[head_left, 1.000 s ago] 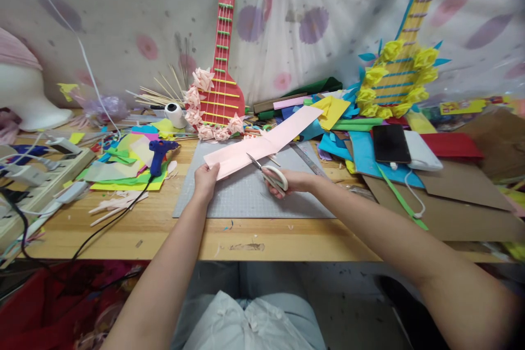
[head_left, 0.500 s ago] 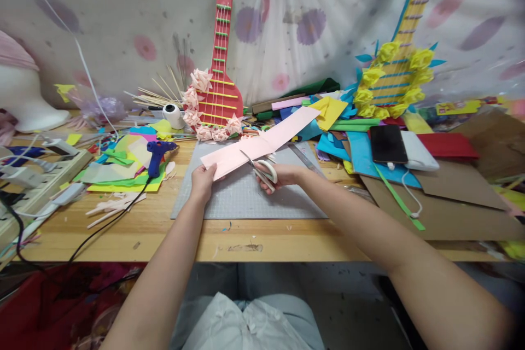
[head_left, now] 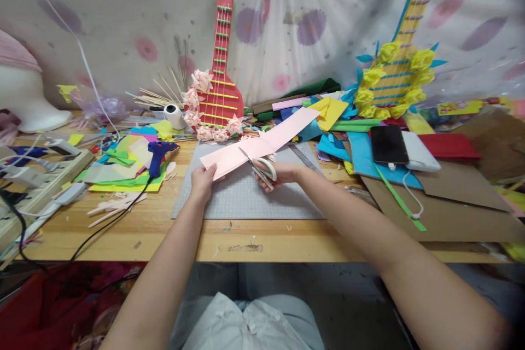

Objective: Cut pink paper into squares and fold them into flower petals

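1. Paper: pink, strip-like, slanting above the mat from 9 towards 2 o'clock. Probably light, pliant, easily creased; best held flat, by an end or edge.
2. Left hand: at the mat's 9 o'clock, clamped on the paper's 9 o'clock end, thumb uppermost.
3. Scissors: one blade over the paper's near edge; blade gap cannot be told. Likely rigid; best taken by the loops.
4. Right hand: at 3 o'clock, closed round the scissors' handles.
5. Guitar: red, 11 o'clock.
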`<state>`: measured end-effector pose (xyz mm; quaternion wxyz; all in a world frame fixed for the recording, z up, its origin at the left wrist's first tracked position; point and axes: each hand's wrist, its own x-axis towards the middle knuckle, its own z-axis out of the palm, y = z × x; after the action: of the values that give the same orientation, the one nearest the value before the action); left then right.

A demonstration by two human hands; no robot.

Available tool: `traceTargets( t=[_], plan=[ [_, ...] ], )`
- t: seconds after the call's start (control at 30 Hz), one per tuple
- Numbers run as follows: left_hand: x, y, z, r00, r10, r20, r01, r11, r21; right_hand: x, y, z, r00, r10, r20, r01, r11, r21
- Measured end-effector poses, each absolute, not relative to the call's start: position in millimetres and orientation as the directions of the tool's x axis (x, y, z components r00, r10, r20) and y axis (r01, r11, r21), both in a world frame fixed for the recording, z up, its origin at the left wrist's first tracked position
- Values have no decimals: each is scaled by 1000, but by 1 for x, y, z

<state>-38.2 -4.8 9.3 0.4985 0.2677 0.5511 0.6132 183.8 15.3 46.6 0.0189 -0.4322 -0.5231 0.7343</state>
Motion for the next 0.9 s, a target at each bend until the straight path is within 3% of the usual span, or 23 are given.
traceTargets(
  t=[0.37,0.9],
  plan=[
    [-37,-5,10,-372,900,-227,-309,110,945,180,7,51,-557,607,-567,446,-357,-821],
    [-37,-4,10,-377,897,-232,-320,109,941,175,0,48,-549,700,-458,427,-236,-873]
  ],
)
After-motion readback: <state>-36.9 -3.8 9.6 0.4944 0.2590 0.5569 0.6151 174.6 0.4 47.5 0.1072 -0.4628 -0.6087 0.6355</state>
